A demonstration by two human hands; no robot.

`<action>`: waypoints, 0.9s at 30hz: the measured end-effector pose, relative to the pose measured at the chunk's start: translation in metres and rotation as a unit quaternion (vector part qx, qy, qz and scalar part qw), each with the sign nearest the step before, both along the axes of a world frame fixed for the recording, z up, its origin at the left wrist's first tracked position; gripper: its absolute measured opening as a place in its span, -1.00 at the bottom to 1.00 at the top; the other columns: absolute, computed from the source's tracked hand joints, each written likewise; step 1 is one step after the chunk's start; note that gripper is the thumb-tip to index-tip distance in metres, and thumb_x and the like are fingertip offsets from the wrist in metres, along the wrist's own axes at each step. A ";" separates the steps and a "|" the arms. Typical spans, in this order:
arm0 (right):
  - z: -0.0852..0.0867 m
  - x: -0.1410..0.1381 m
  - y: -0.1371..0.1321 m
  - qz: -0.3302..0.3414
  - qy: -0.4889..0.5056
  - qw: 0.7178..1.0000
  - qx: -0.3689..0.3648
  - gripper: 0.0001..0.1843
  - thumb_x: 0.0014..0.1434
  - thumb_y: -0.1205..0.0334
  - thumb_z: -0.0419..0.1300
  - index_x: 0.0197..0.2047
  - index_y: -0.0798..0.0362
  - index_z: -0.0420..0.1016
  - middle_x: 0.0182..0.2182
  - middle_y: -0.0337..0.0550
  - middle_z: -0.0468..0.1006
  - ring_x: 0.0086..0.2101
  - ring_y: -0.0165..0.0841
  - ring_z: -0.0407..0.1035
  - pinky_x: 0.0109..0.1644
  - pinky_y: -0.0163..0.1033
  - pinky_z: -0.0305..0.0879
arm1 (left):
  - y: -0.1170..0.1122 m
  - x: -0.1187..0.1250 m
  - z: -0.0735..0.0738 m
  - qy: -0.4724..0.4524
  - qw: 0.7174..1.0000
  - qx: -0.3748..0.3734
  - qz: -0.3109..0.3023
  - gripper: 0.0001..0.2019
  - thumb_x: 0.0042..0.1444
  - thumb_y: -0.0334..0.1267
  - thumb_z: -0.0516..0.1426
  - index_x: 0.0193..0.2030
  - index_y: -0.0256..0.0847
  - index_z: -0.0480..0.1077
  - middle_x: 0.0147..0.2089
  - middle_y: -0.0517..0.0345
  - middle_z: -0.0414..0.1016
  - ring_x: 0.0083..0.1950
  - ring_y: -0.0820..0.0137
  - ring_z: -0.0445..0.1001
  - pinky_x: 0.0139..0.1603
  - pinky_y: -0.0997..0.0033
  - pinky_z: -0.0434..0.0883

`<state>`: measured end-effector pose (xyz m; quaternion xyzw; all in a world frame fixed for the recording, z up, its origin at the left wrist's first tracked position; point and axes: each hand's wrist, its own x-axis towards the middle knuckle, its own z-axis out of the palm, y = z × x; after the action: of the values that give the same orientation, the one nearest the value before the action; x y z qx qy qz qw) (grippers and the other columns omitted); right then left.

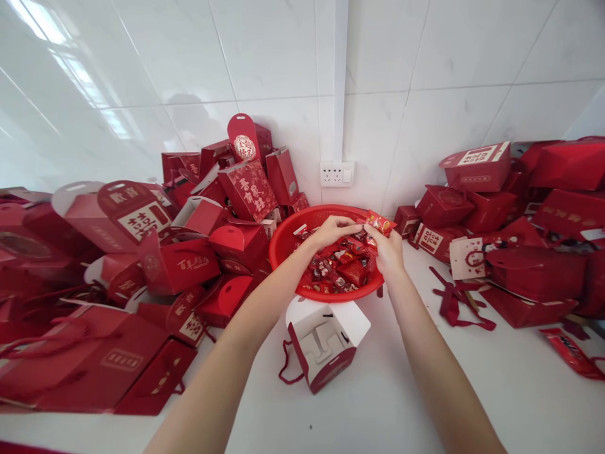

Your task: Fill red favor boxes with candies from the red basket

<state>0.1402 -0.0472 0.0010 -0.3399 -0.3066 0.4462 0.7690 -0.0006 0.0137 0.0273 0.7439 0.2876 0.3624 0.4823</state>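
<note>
Both my hands reach into a red plastic basket [283,243] full of wrapped candies [341,270] at the back of the white table. My left hand [331,230] has its fingers curled over the candies; what they pinch is hidden. My right hand [388,247] is closed on a red candy packet [382,222] lifted above the basket's far rim. Just in front of the basket stands an open red gift box [326,343] with white flaps and a red cord handle, nothing visible inside.
A big heap of red gift boxes [179,252] fills the table's left side. More red boxes [520,233] pile up at the right, with loose red ribbons [456,302] and a candy bar [571,353]. A wall socket [336,173] sits on the tiled wall behind.
</note>
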 end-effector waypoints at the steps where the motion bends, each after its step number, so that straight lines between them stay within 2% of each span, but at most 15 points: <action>1: 0.000 -0.001 -0.001 0.004 -0.012 1.000 0.000 -0.71 -0.25 0.25 0.54 -0.40 0.04 0.63 -0.46 -0.26 0.71 -0.35 -0.25 0.61 -0.12 -0.15 0.56 | -0.001 0.000 0.001 -0.011 1.000 -0.004 -0.004 -0.51 -0.13 0.13 0.37 -0.34 -0.35 0.58 -0.35 0.07 0.59 -0.29 0.36 0.50 -0.18 0.38 0.41; 5: 0.004 -0.002 -0.006 0.040 -0.056 0.998 0.004 -0.67 -0.25 0.18 0.56 -0.36 0.02 0.66 -0.39 -0.24 0.73 -0.27 -0.20 0.62 -0.05 -0.11 0.54 | -0.001 -0.005 0.003 -0.051 0.999 -0.018 0.000 -0.58 -0.23 0.05 0.43 -0.45 -0.33 0.57 -0.45 0.16 0.54 -0.37 0.44 0.44 -0.24 0.43 0.37; 9: 0.007 -0.002 -0.010 0.072 -0.083 0.994 0.006 -0.67 -0.22 0.15 0.54 -0.33 0.01 0.67 -0.35 -0.20 0.73 -0.20 -0.17 0.61 -0.05 -0.11 0.53 | 0.002 -0.009 0.001 -0.046 0.998 -0.030 0.007 -0.59 -0.25 0.04 0.44 -0.49 -0.32 0.56 -0.49 0.20 0.50 -0.40 0.47 0.41 -0.26 0.44 0.34; 13: 0.005 0.000 -0.009 0.077 -0.077 0.994 0.001 -0.70 -0.19 0.14 0.53 -0.35 0.01 0.64 -0.36 -0.19 0.72 -0.20 -0.17 0.61 -0.07 -0.11 0.55 | 0.008 -0.009 -0.003 -0.026 0.998 -0.042 0.030 -0.53 -0.15 0.15 0.37 -0.47 -0.32 0.55 -0.47 0.14 0.51 -0.38 0.44 0.45 -0.24 0.40 0.38; 16: 0.003 0.001 -0.005 0.064 -0.052 0.997 -0.004 -0.67 -0.19 0.13 0.54 -0.33 0.00 0.62 -0.35 -0.22 0.72 -0.22 -0.20 0.61 -0.06 -0.11 0.56 | 0.020 -0.012 -0.007 0.005 0.996 -0.041 0.077 -0.52 0.02 0.17 0.27 -0.31 -0.31 0.60 -0.32 0.02 0.60 -0.29 0.39 0.52 -0.15 0.37 0.44; 19: 0.001 0.003 -0.002 0.052 -0.029 0.998 -0.010 -0.65 -0.18 0.11 0.54 -0.30 -0.01 0.62 -0.34 -0.23 0.72 -0.24 -0.21 0.61 -0.06 -0.08 0.58 | 0.034 -0.023 -0.014 0.067 0.986 -0.029 0.150 -0.62 0.18 0.01 0.16 -0.26 -0.31 0.60 -0.30 -0.01 0.62 -0.22 0.34 0.55 -0.12 0.38 0.45; 22: 0.001 0.004 -0.001 0.049 -0.018 0.999 -0.015 -0.65 -0.18 0.11 0.55 -0.30 0.00 0.62 -0.36 -0.23 0.72 -0.26 -0.21 0.61 -0.08 -0.06 0.60 | 0.042 -0.038 -0.025 0.170 0.967 -0.024 0.187 -0.82 0.03 -0.23 0.22 -0.49 -0.28 0.56 -0.47 0.06 0.56 -0.24 0.26 0.55 -0.15 0.38 0.45; 25: 0.001 0.003 -0.001 0.046 -0.013 0.999 -0.017 -0.65 -0.20 0.14 0.55 -0.31 0.01 0.63 -0.36 -0.24 0.72 -0.28 -0.23 0.61 -0.08 -0.09 0.60 | 0.040 -0.044 -0.032 0.270 0.952 -0.039 0.138 -0.92 -0.17 -0.39 0.27 -0.62 -0.24 0.52 -0.50 0.11 0.57 -0.23 0.22 0.58 -0.13 0.42 0.46; 27: 0.002 0.002 -0.002 0.045 -0.011 0.999 -0.015 -0.66 -0.21 0.15 0.55 -0.33 0.01 0.62 -0.38 -0.25 0.72 -0.29 -0.24 0.61 -0.10 -0.11 0.60 | 0.035 -0.042 -0.032 0.307 0.948 -0.049 0.072 -0.92 -0.23 -0.43 0.28 -0.53 -0.21 0.60 -0.37 0.14 0.66 -0.19 0.25 0.60 -0.08 0.47 0.47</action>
<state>0.1426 -0.0487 0.0026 -0.3426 -0.3231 0.4812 0.7394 -0.0421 0.0484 -0.0051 0.7717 0.4919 0.1358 0.3797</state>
